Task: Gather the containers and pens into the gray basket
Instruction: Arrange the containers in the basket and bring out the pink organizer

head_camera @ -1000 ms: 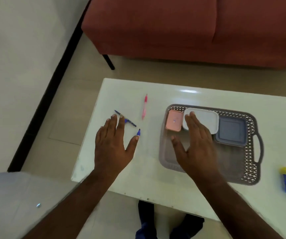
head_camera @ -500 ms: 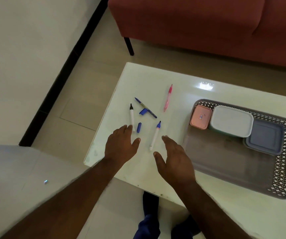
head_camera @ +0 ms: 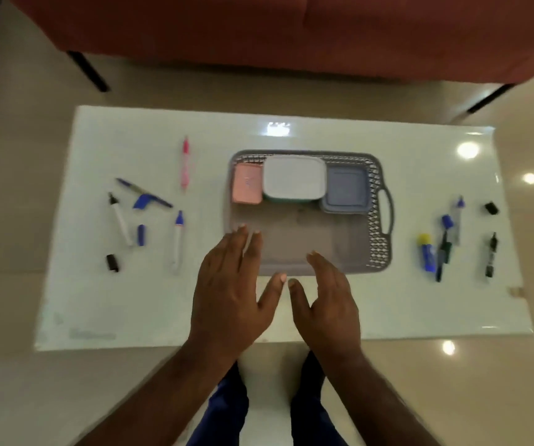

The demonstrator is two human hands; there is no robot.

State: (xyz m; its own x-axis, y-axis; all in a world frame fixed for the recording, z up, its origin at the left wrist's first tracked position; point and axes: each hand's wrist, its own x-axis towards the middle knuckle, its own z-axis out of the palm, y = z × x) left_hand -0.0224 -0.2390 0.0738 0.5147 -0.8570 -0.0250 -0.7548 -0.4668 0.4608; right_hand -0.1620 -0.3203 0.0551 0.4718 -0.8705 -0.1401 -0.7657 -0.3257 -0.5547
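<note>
The gray basket (head_camera: 378, 249) sits mid-table and holds a pink container (head_camera: 247, 183), a white container (head_camera: 294, 178) and a gray-blue container (head_camera: 345, 189) along its far side. My left hand (head_camera: 232, 291) and my right hand (head_camera: 327, 299) hover open, palms down, over the basket's near edge, holding nothing. Left of the basket lie a pink pen (head_camera: 185, 162), a blue pen (head_camera: 143, 192), two white markers (head_camera: 120, 220) (head_camera: 178, 241) and loose caps. Right of it lie a blue glue stick (head_camera: 427, 252) and several dark markers (head_camera: 442, 252).
The white table (head_camera: 130, 310) ends just in front of my hands. A red sofa (head_camera: 291, 30) stands beyond the far edge, its black legs on the tiled floor. My legs in blue trousers (head_camera: 230, 407) are below the near edge.
The view has swung right, so the whole table now shows. Both hands have moved from the pens on the left to the basket's near edge, still holding nothing.
</note>
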